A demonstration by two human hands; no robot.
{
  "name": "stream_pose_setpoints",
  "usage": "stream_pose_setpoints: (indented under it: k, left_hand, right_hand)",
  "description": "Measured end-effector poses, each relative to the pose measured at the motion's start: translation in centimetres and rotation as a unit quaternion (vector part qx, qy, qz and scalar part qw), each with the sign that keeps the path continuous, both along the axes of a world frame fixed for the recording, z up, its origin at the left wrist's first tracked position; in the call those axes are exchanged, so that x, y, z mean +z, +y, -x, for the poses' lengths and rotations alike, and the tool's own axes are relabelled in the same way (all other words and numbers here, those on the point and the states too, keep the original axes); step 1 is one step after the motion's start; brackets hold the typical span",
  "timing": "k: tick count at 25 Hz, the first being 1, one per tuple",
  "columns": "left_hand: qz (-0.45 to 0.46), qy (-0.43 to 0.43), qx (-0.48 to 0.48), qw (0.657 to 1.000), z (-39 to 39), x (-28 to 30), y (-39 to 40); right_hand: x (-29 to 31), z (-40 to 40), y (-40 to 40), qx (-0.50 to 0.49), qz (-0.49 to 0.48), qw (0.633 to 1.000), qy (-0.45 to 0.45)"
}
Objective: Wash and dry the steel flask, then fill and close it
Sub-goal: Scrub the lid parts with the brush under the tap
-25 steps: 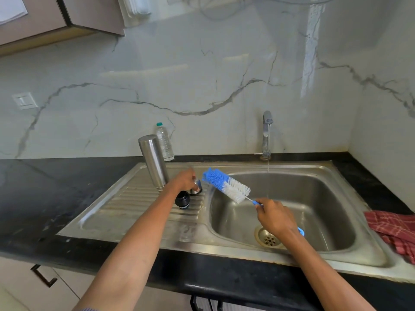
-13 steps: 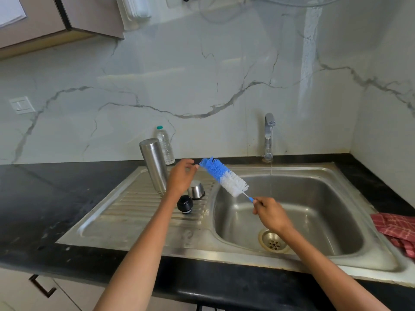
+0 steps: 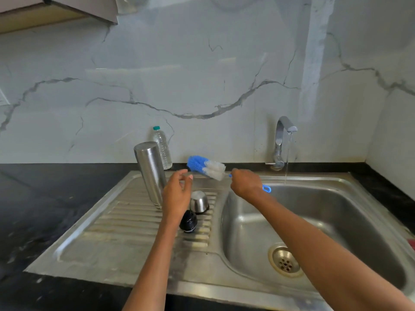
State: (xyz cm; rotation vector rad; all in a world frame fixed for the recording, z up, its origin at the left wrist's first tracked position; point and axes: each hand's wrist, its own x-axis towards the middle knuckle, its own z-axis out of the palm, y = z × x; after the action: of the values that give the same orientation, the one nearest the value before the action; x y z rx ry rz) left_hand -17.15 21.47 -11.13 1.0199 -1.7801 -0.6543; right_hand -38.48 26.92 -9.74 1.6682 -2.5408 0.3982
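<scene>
The steel flask (image 3: pixel 151 173) stands upside down on the ribbed drainboard (image 3: pixel 125 223). Beside it lie its steel cup lid (image 3: pixel 199 202) and a black stopper (image 3: pixel 188 221). My left hand (image 3: pixel 177 195) hovers above the lids with fingers relaxed, holding nothing. My right hand (image 3: pixel 244 184) grips the blue handle of a blue and white bottle brush (image 3: pixel 206 167), its bristle head pointing left above the drainboard, close to my left fingertips.
The tap (image 3: pixel 281 142) runs a thin stream into the steel sink basin (image 3: pixel 325 221). A clear plastic water bottle (image 3: pixel 162 148) stands against the marble wall behind the flask. Black countertop (image 3: pixel 45 198) surrounds the sink.
My left hand has let go of the steel cup lid and lifted off it. My right hand has raised the brush up and left, out of the basin.
</scene>
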Motion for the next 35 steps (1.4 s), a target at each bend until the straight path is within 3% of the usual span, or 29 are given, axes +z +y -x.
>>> stream_pose_setpoints:
  k: [9,21,30,35]
  left_hand:
    - [0.068,-0.143,0.019,0.987,0.3,-1.3,-1.4]
    - [0.079,-0.228,0.025,0.97,0.9,-1.6,-1.2]
    - [0.102,-0.238,0.016,0.966,1.2,-1.2,-0.6]
    - [0.136,-0.204,-0.021,0.969,1.9,-0.2,2.2]
  right_hand:
    - [-3.0,3.5,-10.5,0.026,0.033,0.994,0.101]
    - [-5.0,6.9,-15.0,-0.057,0.054,0.991,0.109]
    - [-8.0,3.1,-7.9,0.065,0.225,0.971,0.037]
    - [-6.5,2.2,1.4,0.154,0.128,0.978,-0.062]
